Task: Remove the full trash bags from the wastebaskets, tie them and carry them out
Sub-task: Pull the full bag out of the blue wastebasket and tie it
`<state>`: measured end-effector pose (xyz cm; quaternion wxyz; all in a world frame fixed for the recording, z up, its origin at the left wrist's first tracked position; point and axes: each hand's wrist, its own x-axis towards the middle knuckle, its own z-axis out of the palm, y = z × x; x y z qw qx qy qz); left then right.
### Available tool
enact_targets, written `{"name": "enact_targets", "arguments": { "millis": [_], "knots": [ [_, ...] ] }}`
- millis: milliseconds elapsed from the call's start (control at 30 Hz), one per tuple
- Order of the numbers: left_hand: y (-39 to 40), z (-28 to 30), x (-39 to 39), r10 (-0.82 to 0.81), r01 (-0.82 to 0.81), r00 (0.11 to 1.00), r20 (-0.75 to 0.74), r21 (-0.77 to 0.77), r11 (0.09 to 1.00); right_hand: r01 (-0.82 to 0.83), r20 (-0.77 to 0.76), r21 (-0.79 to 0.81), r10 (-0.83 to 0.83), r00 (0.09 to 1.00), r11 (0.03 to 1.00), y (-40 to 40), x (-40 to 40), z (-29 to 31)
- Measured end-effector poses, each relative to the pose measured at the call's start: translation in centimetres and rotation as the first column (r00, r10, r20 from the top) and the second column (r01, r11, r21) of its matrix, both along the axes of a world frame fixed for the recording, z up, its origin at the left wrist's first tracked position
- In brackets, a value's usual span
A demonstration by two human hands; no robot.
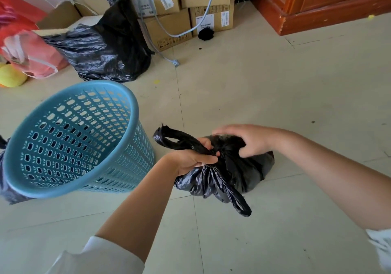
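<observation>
Left hand (191,159) fingers clench a twisted handle of the black bag (224,174); right hand (245,139) fingers grasp its gathered neck. Bag sits on the floor (275,87), just right of the blue basket (72,140).

1. Thin black plastic film, crinkled and faintly glossy: small trash bag (213,180), gripped at the neck by the left hand (191,159) and the right hand (246,139).
2. Light blue moulded plastic, smooth, semi-matt, pierced all over with rows of small slots: wastebasket (69,140).
3. Creased black plastic, shinier, with grey highlights on the folds: large bag (105,47).
4. Pale floor tiles (275,87), smooth, low sheen, specked with dirt.
5. Brown corrugated cardboard, matt, with white paper labels: boxes (173,5).
6. Reddish-brown varnished wood, glossy, chipped along the base: cabinet (317,5).
7. Pink, smooth and slightly shiny, material unclear: shopping bag (36,54).
8. White cloth, soft and matt: sleeve (101,256).
</observation>
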<state>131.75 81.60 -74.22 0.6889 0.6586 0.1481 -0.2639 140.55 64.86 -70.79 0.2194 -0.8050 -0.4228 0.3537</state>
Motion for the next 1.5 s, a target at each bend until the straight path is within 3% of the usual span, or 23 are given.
{"name": "enact_targets", "arguments": {
  "millis": [100,233,300,367,400,433,500,533,600,667,733,800,900,1000,1067,1200,1367,1500],
  "knots": [
    [-0.3,-0.2,0.2,0.029,-0.03,0.999,0.041,0.012,0.999,0.0,-0.034,-0.125,-0.004,0.999,0.992,0.5,-0.3,-1.3],
    [-0.9,-0.6,0.9,0.242,-0.279,0.956,0.163,0.274,0.92,0.13,0.061,-0.079,-0.126,0.99,0.988,1.2,-0.5,-1.9],
    [-1.3,-0.8,0.9,0.265,-0.374,0.923,0.278,0.491,0.787,0.102,0.129,-0.086,-0.091,0.987,0.991,1.6,-1.1,-2.8],
    [-2.0,-0.9,0.5,0.108,-0.349,0.93,0.35,0.754,0.557,0.116,0.085,-0.05,-0.111,0.99,0.992,1.9,-1.8,-3.3],
    [-2.2,-1.0,0.2,0.062,-0.344,0.931,0.361,0.803,0.487,0.132,0.058,-0.047,-0.129,0.99,0.99,1.9,-2.0,-3.4],
    [-2.3,-1.2,0.1,0.046,-0.333,0.934,0.354,0.817,0.471,0.139,0.052,-0.068,-0.136,0.989,0.988,1.9,-2.0,-3.4],
    [-2.4,-1.1,0.3,0.038,-0.276,0.954,0.298,0.818,0.505,0.135,0.049,-0.078,-0.131,0.99,0.988,1.6,-2.2,-3.4],
    [-2.2,-0.8,0.5,0.094,-0.275,0.957,0.274,0.762,0.586,0.133,0.045,-0.07,-0.13,0.991,0.989,1.5,-2.2,-3.4],
    [-1.7,-0.1,0.8,0.28,-0.34,0.94,0.193,0.492,0.801,0.136,0.051,-0.063,-0.133,0.99,0.989,1.3,-2.2,-3.4],
    [-1.4,-0.1,0.8,0.354,-0.368,0.93,0.1,0.232,0.901,0.146,0.046,-0.057,-0.143,0.989,0.988,1.2,-2.1,-3.4],
    [-1.2,-0.5,0.3,0.416,-0.415,0.909,-0.019,0.017,0.91,0.13,0.067,-0.084,-0.125,0.99,0.988,1.3,-2.1,-3.4],
    [-1.2,-1.0,-0.3,0.463,-0.484,0.873,-0.152,-0.154,0.862,0.098,0.055,-0.134,-0.092,0.994,0.986,1.2,-2.1,-3.7],
    [-1.5,-1.6,-0.6,0.467,-0.518,0.854,-0.228,-0.297,0.802,0.108,-0.072,-0.212,-0.126,0.989,0.971,1.0,-2.0,-3.8],
    [-1.9,-2.0,-0.8,0.385,-0.417,0.908,-0.167,-0.242,0.876,0.32,-0.223,-0.129,-0.342,0.913,0.939,0.8,-1.2,-3.4],
    [-2.2,-2.5,-0.8,0.379,-0.389,0.92,-0.096,-0.126,0.912,0.398,-0.192,-0.05,-0.4,0.896,0.916,1.0,-0.6,-3.5],
    [-2.0,-3.4,-0.5,0.537,-0.55,0.835,0.122,0.149,0.822,0.326,-0.232,-0.052,-0.329,0.916,0.944,1.7,-0.9,-4.0],
    [-1.8,-3.4,-1.5,0.543,-0.575,0.811,0.217,0.132,0.807,0.39,-0.483,-0.049,-0.364,0.796,0.919,2.2,-0.8,-4.6],
    [-1.4,-3.5,-1.4,0.523,-0.531,0.838,0.157,0.005,0.848,0.356,-0.475,-0.066,-0.343,0.81,0.932,2.6,-0.8,-4.8]
  ]
}}
